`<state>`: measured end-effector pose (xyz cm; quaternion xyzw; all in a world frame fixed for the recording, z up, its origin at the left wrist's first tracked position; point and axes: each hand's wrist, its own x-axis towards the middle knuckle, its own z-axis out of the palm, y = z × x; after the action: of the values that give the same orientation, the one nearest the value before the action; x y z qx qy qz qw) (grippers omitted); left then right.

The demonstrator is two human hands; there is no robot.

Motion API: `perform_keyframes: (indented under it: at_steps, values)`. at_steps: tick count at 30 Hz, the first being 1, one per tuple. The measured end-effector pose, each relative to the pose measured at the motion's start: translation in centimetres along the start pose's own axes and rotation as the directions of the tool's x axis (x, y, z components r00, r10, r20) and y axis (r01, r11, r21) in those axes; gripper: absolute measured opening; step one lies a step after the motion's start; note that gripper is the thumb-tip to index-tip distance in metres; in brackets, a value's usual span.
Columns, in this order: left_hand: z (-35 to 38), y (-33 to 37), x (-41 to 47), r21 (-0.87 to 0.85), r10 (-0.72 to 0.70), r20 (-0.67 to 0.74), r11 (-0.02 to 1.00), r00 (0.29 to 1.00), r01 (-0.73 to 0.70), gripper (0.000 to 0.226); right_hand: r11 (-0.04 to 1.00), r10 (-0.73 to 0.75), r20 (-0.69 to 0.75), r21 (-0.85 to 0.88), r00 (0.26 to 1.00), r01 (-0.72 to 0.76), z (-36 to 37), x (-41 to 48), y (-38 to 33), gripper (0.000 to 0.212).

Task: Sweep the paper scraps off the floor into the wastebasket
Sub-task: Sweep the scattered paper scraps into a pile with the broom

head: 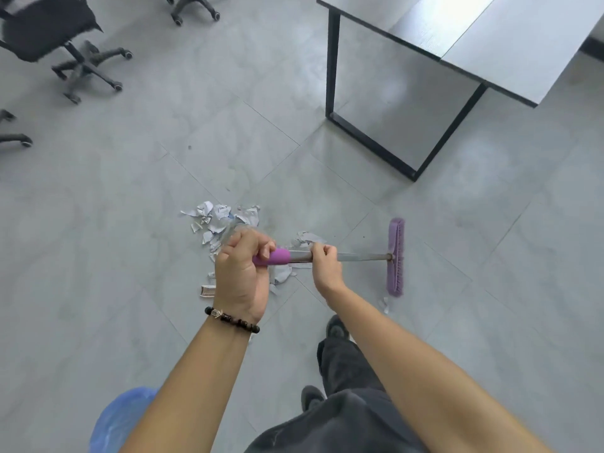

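Floor (130,256): grey tiles, smooth. Light paper will probably slide and flutter on it.

Bench (490,44): far right, black frame, well apart from the work. Office chairs (49,31): far left, also well apart.

Wastebasket (121,420): near left corner, only its blue liner shows. Cannot tell whether it stands upright or how wide its mouth is.

Broom (359,256): shaft runs left to right across the view. Its purple head (395,256) is at the right, beyond the pile.

Paper scraps (219,217): a loose heap at centre, partly hidden under the hands, well apart from the wastebasket. One stray scrap (385,304) lies just near of the head.

Left hand (240,273): fingers wrapped round the purple grip at the top of the shaft. Right hand (325,266): fist closed round the bare metal shaft further down. Both hold firmly.

Risks, as judged:
1. A fast stroke leftward could scatter the heap instead of moving it, since the pieces look light and crumpled.
2. The stray scrap sits at the near end of the head, so a straight pull may pass it by.
3. Pieces under the hands are out of sight and could be left behind.
4. No dustpan is in view. If the wastebasket is upright, scraps would pile against its side rather than go in.
5. The near foot (336,326) stands close to the sweep path and might trample or kick the paper.
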<state>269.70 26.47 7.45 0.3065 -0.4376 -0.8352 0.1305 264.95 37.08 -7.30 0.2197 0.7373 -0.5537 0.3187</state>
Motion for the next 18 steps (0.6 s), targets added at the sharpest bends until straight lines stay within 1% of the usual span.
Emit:
perform_keyframes:
  at_steps: [2, 4, 6, 8, 10, 12, 15, 18]
  values:
    - [1.3, -0.3, 2.0, 0.027, -0.038, -0.043, 0.999, 0.998, 0.039, 0.041, 1.000, 0.016, -0.001, -0.016, 1.000, -0.016, 0.2, 2.1, -0.4, 0.030]
    - [1.8, 0.3, 3.5, 0.052, -0.035, -0.096, 0.998, 0.995, 0.040, 0.036, 0.998, 0.020, 0.064, -0.067, 0.998, -0.016, 1.4, 3.5, -1.3, 0.038]
    - [2.0, 1.7, 4.6, 0.113, 0.025, -0.128, 0.994, 0.991, -0.010, 0.030, 0.995, 0.025, 0.171, -0.098, 0.985, -0.009, 3.4, 4.0, -2.6, 0.037]
    - [2.0, 3.4, 5.2, 0.183, 0.097, -0.162, 0.981, 0.982, -0.067, 0.035, 0.996, 0.042, 0.276, -0.092, 0.960, -0.017, 5.8, 3.5, -4.3, 0.037]
    - [1.7, 5.4, 5.8, 0.225, 0.163, -0.166, 0.966, 0.973, -0.123, 0.039, 0.997, 0.058, 0.340, -0.064, 0.939, -0.038, 8.3, 2.8, -6.2, 0.041]
    - [1.2, 7.6, 6.4, 0.273, 0.204, -0.131, 0.948, 0.970, -0.163, 0.038, 0.999, 0.048, 0.378, -0.040, 0.925, -0.036, 10.6, 2.6, -8.0, 0.040]
    - [0.0, 10.1, 8.0, 0.271, 0.209, -0.005, 0.942, 0.978, -0.200, 0.041, 0.997, -0.026, 0.392, -0.053, 0.920, 0.051, 13.1, 1.5, -10.6, 0.031]
    - [-1.5, 12.1, 9.0, 0.223, 0.171, 0.105, 0.956, 0.980, -0.191, 0.036, 0.994, -0.094, 0.322, -0.030, 0.942, 0.109, 14.7, 0.6, -12.1, 0.031]
